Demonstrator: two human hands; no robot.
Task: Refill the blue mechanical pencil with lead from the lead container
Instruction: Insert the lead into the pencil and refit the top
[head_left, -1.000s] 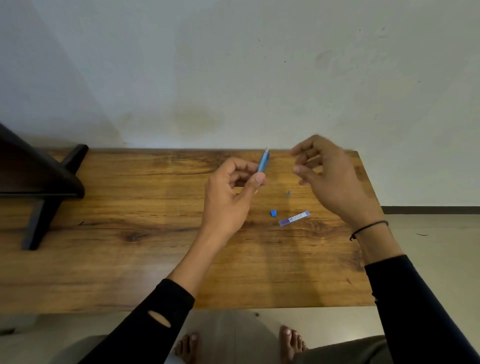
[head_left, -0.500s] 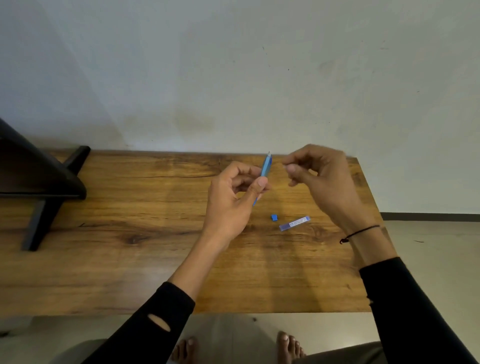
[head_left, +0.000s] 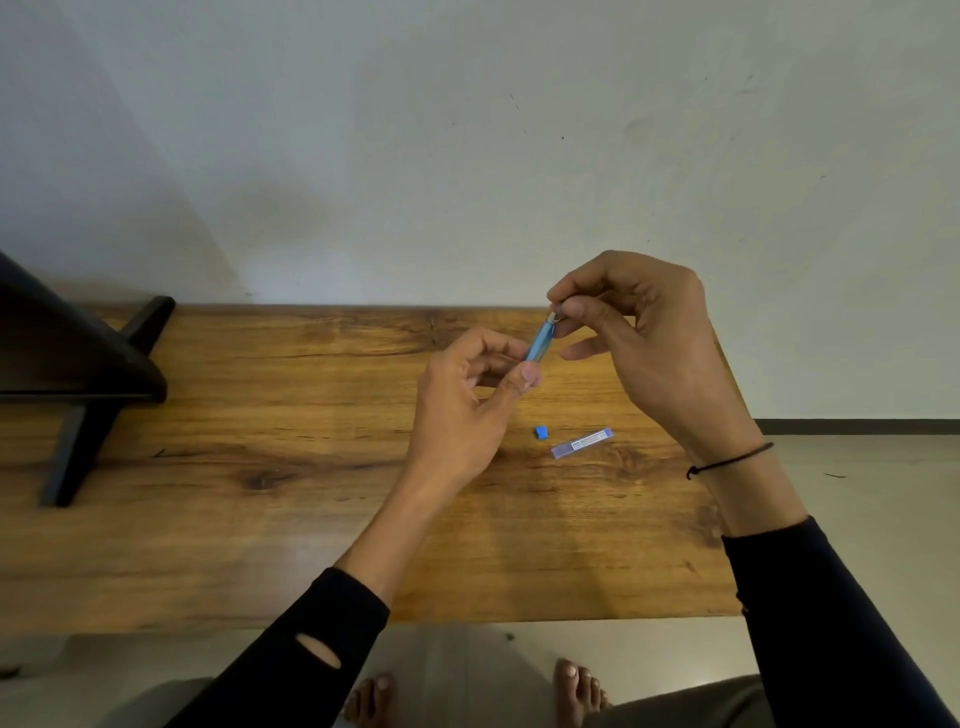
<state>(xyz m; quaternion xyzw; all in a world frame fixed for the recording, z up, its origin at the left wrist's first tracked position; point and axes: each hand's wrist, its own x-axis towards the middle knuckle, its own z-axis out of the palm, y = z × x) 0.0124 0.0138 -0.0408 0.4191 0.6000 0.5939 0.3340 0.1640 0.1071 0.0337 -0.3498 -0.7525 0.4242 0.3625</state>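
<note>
My left hand grips the blue mechanical pencil between thumb and fingers, holding it tilted with one end up and to the right, above the wooden table. My right hand pinches at the pencil's upper end with thumb and forefinger; a small pale piece shows there, and I cannot tell what the fingers hold. The clear lead container lies flat on the table below my hands. A small blue cap rests just left of it.
A black stand with angled legs occupies the table's left end. A pale wall runs along the table's far edge. The table's right edge is close to my right wrist, with floor beyond. My bare feet show below the near edge.
My right hand has moved left and closed its fingertips onto the pencil's upper end. My left hand has stayed in place, still holding the pencil.
</note>
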